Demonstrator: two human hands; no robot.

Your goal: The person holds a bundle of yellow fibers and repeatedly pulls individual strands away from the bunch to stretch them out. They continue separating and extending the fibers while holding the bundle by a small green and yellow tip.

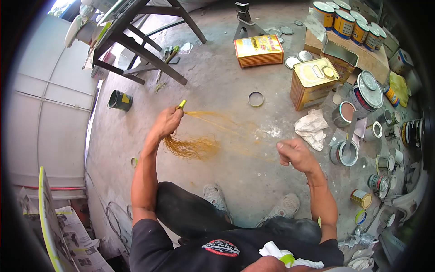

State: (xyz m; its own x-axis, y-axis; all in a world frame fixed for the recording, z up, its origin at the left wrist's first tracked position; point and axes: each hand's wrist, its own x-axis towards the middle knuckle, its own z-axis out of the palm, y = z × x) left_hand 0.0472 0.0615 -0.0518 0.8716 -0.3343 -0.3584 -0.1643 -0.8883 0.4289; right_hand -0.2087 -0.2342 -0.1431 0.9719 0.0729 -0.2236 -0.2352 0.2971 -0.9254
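The fibre bundle [191, 147], a hank of golden-brown strands, is off the left side of the metal ring [255, 99] on the floor, and a little to the person's side of it. Its loose mass fans out towards the right from beneath the left hand [168, 122]. A thinner, blurred spread of strands [217, 121] starts at the same hand and passes on the person's side of the ring, sloping gently towards the right hand [297, 155]. The long axis therefore runs crosswise in front of the body, from one hand towards the other.

The left hand, left of the ring, is the nearer one: it grasps the bundle in a clenched grip, with a yellow-green end [182, 104] poking out past the fingers. The right hand, to the right of the ring and closer to the person, has its fingers curled in; whether it pinches any strand ends, I cannot tell, as they blur out before it.

Farther out, a crumpled white cloth [311, 129] lies right of the ring, just beyond the right hand. A square tin [309, 88] stands right of the ring, the thinner tin [258, 51] lies directly beyond it, and a dark pot [120, 100] rests well to its left.
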